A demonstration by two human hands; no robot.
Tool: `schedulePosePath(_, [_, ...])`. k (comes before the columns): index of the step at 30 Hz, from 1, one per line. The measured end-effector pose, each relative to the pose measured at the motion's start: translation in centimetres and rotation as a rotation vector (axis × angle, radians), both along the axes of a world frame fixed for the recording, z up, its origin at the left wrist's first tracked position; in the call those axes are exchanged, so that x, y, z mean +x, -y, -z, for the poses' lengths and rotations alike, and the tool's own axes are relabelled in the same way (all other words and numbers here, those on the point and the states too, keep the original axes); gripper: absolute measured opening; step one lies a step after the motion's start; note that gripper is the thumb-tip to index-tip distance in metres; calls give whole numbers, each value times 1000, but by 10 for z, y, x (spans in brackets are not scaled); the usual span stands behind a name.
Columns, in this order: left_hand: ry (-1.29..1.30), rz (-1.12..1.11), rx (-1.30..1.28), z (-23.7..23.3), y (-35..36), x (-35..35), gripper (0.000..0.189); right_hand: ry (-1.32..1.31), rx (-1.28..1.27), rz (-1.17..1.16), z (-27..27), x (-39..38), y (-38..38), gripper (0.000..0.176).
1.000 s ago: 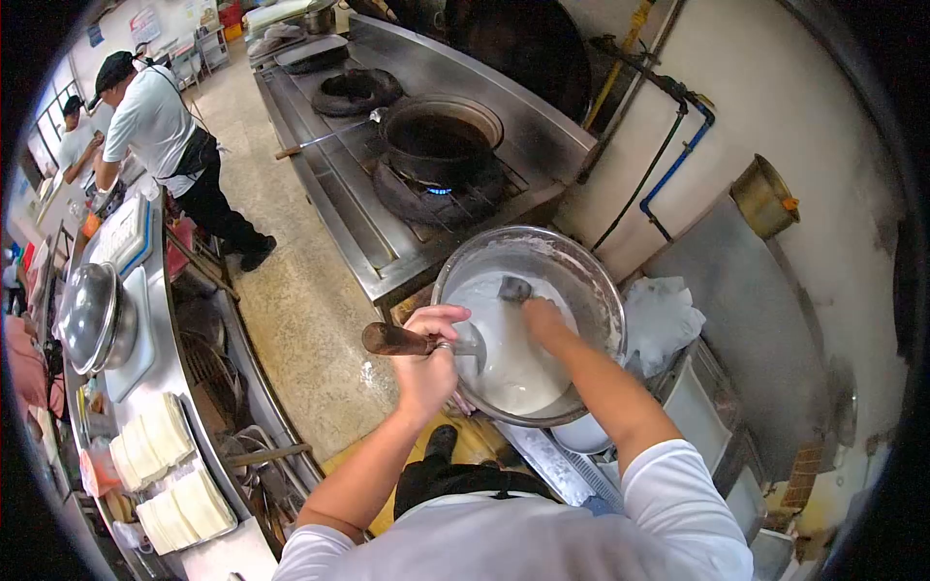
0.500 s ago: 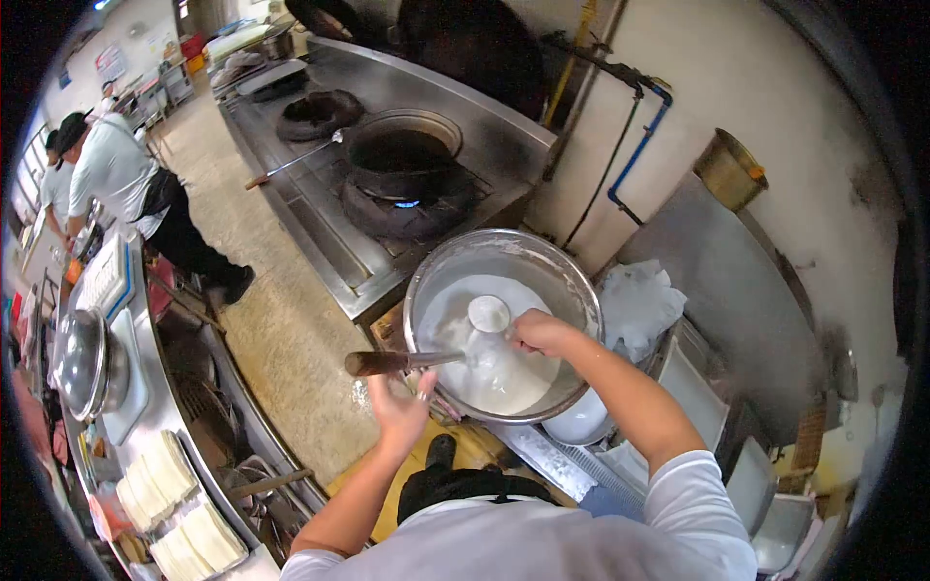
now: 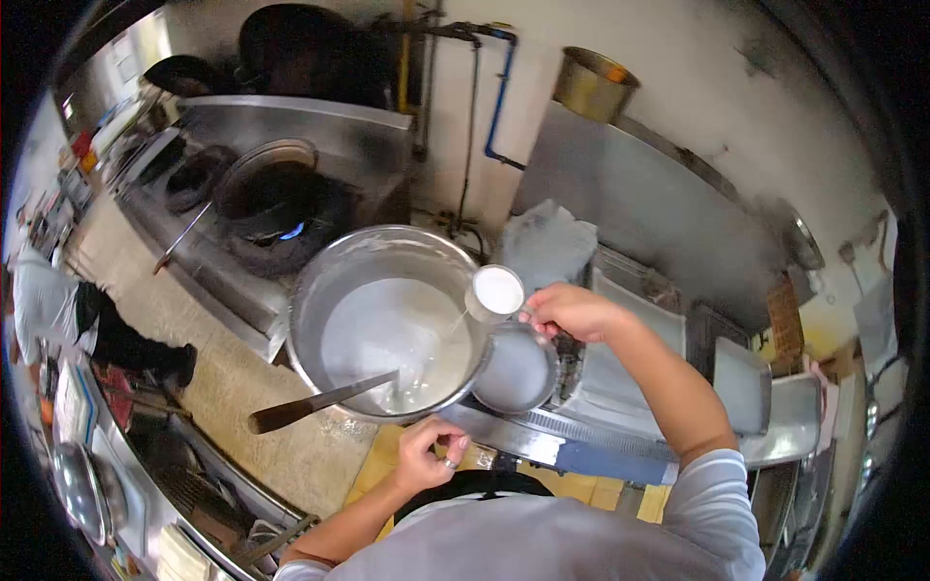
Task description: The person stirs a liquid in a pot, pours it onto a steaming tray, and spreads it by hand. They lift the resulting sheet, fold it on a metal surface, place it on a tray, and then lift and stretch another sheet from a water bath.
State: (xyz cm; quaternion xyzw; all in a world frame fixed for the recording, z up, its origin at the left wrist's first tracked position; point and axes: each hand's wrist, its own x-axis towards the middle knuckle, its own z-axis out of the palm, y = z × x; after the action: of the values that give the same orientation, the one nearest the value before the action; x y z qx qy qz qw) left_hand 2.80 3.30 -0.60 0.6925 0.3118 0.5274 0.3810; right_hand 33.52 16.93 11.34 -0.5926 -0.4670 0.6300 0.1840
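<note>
My right hand [image 3: 572,312] grips the handle of a small metal cup [image 3: 497,292] full of white liquid. The cup is above the right rim of a big metal pot [image 3: 320,261], and a thin trickle seems to fall from it. Milky white liquid [image 3: 387,324] fills the pot's lower part. A wooden-handled tool [image 3: 291,411] leans over the near-left rim, its metal end in the liquid. Just in front of the pot, my left hand [image 3: 426,455] is loosely curled with nothing visible in it. Right of the pot sits a round bowl [image 3: 516,373] with whitish contents.
A wok stove [image 3: 291,189] with a blue flame stands back left. Metal trays [image 3: 620,373] lie to the right, beside a plastic bag [image 3: 547,247]. At far left, a person [image 3: 68,315] bends over a counter with a lidded metal pan [image 3: 80,492].
My right hand has lifted the cup out of the liquid and rightward to the bowl side. My left hand has left the wooden handle, which now rests on the rim. The view has turned right.
</note>
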Motion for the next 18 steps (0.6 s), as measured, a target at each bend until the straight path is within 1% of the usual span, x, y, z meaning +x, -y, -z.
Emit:
schedulePosePath(1, [-20,61,-25,-1,0,13,10,7,3,16,-2,20,11,19])
schedulePosePath(3, [-17,100,-43,3,0,44,10,19,6,51,-7,61,34,20])
schedulePosePath(4, [-18,119,-55,6,2,61,9,80,7,66,-13,80,47,17])
schedulePosePath(7, [-61,166,-136,12,12,110,8,145,-21,165,2,148,84,15])
schedulePosePath(8, [-76,189,-149,19,14,125,9,230,-51,189,7,170,94,19])
schedulePosePath(9, [-79,197,-190,21,18,140,10,219,-51,236,15,192,105,15])
schedulePosePath(11, [-86,207,-271,25,28,171,11,198,-51,325,39,237,130,10])
schedulePosePath(13, [-168,210,-323,32,37,198,11,180,-44,435,67,278,150,7])
schedulePosePath(14, [-210,209,-350,35,41,209,11,172,-42,488,84,298,159,9])
schedulePosePath(18, [-246,197,-455,43,58,247,11,46,-8,702,151,367,191,14])
